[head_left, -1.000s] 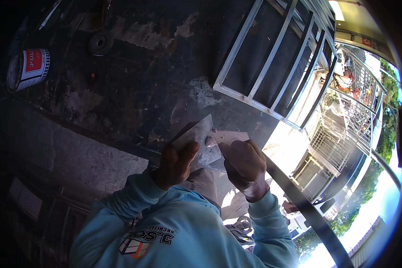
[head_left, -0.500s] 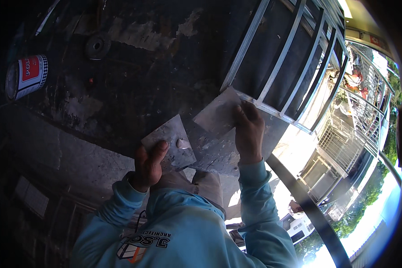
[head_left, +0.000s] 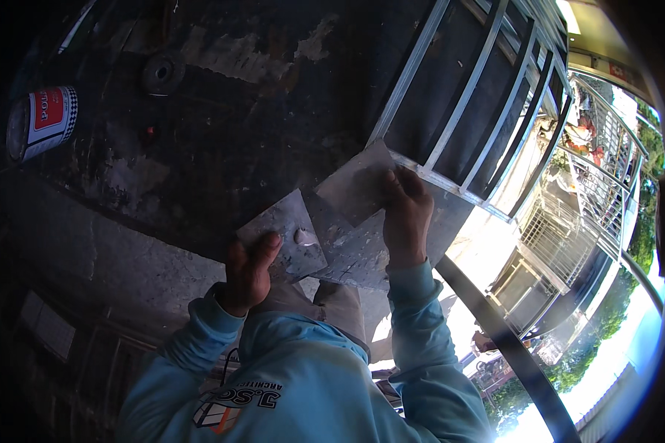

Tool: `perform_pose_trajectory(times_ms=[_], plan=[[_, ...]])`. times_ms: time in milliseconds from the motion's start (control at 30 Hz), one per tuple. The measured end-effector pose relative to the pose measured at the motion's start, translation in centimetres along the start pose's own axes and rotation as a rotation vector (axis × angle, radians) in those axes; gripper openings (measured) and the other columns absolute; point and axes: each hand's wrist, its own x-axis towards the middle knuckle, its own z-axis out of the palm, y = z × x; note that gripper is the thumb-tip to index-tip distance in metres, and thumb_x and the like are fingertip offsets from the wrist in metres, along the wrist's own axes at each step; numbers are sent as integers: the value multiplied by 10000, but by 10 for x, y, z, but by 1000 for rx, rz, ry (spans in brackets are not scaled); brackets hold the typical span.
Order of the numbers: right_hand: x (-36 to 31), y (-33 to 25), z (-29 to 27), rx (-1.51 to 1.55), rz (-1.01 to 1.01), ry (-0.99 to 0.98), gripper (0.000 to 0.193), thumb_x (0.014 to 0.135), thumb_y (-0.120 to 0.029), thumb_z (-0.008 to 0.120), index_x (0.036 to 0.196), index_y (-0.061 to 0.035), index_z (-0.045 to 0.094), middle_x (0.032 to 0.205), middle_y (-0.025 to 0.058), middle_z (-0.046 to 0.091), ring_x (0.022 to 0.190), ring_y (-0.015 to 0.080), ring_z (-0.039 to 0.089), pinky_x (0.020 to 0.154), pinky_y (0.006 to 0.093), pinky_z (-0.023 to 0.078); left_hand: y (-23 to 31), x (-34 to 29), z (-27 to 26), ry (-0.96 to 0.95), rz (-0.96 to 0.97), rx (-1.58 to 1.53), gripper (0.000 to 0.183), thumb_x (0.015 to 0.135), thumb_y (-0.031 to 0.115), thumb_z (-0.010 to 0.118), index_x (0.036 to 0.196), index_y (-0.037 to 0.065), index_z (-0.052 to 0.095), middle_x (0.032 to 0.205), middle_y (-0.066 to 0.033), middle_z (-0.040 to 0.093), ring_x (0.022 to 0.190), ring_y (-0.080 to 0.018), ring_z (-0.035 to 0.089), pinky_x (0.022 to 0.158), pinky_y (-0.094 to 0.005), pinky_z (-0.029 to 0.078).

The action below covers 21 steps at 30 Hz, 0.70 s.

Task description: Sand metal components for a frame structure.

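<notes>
My left hand [head_left: 250,272] is closed on a thin square plate [head_left: 282,221], its thumb on the upper face. A small pale dab of paste [head_left: 301,237] sits on that plate beside the thumb. My right hand [head_left: 408,214] grips a second thin grey rectangular plate [head_left: 356,183] by its right side. This plate's upper corner meets, or lies just over, the near corner of a metal bar frame [head_left: 440,176]. Below the two held plates is a larger, stained grey sheet [head_left: 358,258]. What lies under the right plate is hidden.
The dark, patchy tabletop [head_left: 222,140] bears a can with a red and white label [head_left: 49,122] at far left. A round dark disc [head_left: 162,74] lies farther back, with a small red bit [head_left: 150,131] nearer. At right, a dark post [head_left: 510,347] stands before metal railings [head_left: 606,140].
My right hand and its plate have shifted slightly left in the picture, and the whole view has moved a little. Both hands keep their plates.
</notes>
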Motion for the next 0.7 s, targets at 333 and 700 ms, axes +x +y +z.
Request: perform_pose_trajectory(times_ms=[333, 700], plan=[[-46, -39, -42, -156, 46, -440, 245, 917, -119, 723, 1095, 33, 649, 1002, 88, 698, 883, 164, 655, 816, 297, 537, -3, 22, 26, -243, -30, -227, 326, 1016, 189, 574, 1267, -16, 613, 1227, -144, 652, 1079, -241, 653, 985, -363, 502], [88, -105, -79, -614, -152, -464, 143, 880, -91, 676, 984, 6, 686, 910, 92, 696, 853, 174, 689, 778, 289, 548, -6, 16, -1, -132, -370, -740, 408, 1005, 220, 580, 1343, -7, 558, 1269, -119, 640, 1177, -221, 611, 1049, -370, 458]])
